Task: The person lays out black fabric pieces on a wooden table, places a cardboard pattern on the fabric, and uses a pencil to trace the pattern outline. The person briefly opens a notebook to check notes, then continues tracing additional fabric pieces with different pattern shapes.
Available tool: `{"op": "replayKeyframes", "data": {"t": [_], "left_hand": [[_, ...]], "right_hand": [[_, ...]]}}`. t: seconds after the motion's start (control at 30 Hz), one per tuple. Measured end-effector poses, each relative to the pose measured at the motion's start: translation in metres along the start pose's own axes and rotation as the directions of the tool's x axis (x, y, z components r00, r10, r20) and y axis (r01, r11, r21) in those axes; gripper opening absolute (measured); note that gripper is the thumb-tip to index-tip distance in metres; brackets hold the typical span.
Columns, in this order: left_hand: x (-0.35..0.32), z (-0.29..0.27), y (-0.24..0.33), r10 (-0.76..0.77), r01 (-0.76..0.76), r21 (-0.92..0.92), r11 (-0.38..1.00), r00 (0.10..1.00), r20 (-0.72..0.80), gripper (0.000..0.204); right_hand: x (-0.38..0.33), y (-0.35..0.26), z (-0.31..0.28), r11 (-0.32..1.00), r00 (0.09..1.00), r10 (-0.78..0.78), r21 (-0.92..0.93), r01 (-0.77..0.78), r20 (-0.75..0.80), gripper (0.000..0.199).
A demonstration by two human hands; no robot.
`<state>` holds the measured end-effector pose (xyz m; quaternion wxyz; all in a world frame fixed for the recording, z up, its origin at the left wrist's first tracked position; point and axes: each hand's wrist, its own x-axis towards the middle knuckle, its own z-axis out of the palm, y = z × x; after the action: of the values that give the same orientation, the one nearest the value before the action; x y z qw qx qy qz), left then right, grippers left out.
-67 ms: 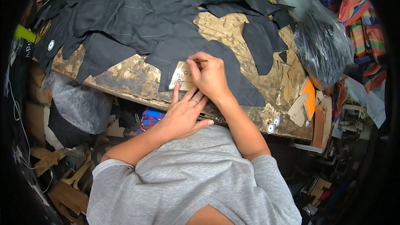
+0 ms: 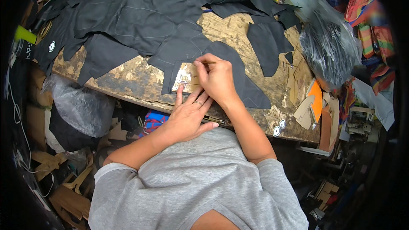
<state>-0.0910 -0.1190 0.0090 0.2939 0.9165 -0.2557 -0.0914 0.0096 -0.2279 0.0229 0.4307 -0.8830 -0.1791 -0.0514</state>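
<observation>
A tan card pattern piece lies on a sheet of dark leather-like material near the table's front edge. My left hand is open, its fingers stretched out and the fingertips pressing on the card's lower part. Closed in a pinch, my right hand grips a thin brown pencil-like marker at the card's upper right edge. The marker's tip is hidden by the fingers. Pale drawn lines show on the dark material beyond the card.
Large dark sheets cover the far left of the worn wooden table. A black plastic bag sits at the right, with card patterns and an orange piece nearer. A clear bag stands left, below the table edge.
My right hand has shifted slightly to the right along the card's top edge with the marker. My left hand stays where it was.
</observation>
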Motion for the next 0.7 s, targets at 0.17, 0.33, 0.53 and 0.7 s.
{"op": "replayKeyframes", "data": {"t": [0.17, 0.33, 0.53, 0.7], "left_hand": [[0.006, 0.000, 0.001, -0.020, 0.021, 0.032, 0.999, 1.000, -0.019, 0.079], [0.007, 0.000, 0.001, -0.030, 0.031, 0.059, 0.998, 0.999, -0.015, 0.079], [0.011, 0.001, 0.004, -0.053, 0.053, 0.083, 0.995, 0.999, 0.005, 0.077], [0.011, -0.001, 0.007, -0.050, 0.049, 0.105, 0.993, 0.999, 0.014, 0.076]], "right_hand": [[-0.001, 0.018, -0.010, 0.978, 0.977, 0.195, 0.096, -0.187, -0.089, 0.010], [-0.003, 0.021, -0.010, 0.966, 0.974, 0.218, 0.157, -0.205, -0.069, 0.011], [-0.024, 0.011, -0.045, 0.998, 0.990, 0.064, -0.006, -0.064, 0.122, 0.007], [-0.040, 0.017, -0.056, 0.979, 0.979, 0.206, 0.010, -0.206, 0.001, 0.009]]}}
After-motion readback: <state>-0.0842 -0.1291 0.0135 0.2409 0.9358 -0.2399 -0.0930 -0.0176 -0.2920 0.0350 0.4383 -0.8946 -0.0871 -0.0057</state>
